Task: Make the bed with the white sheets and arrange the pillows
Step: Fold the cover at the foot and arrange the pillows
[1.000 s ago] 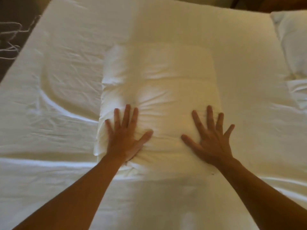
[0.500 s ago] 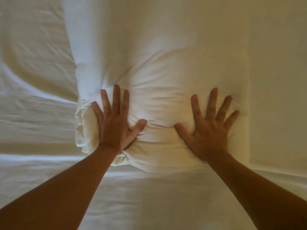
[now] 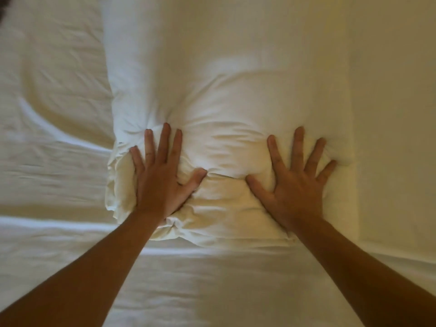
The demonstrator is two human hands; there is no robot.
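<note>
Squarely on pillow (image 3: 226,95): both hands (image 3: 160,185) (image 3: 298,190)

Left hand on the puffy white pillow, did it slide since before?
No. The left hand presses the same near-left corner of the soft white pillow; only the camera came closer.

There's the bed (image 3: 396,109), covered all over by a white sheet (image 3: 54,147), creased and rumpled toward the left side, smooth toward the right. One white pillow (image 3: 236,102) lies straight on the sheet, one end bunched and dented, with a long fold crossing the sheet beside that end.
</note>
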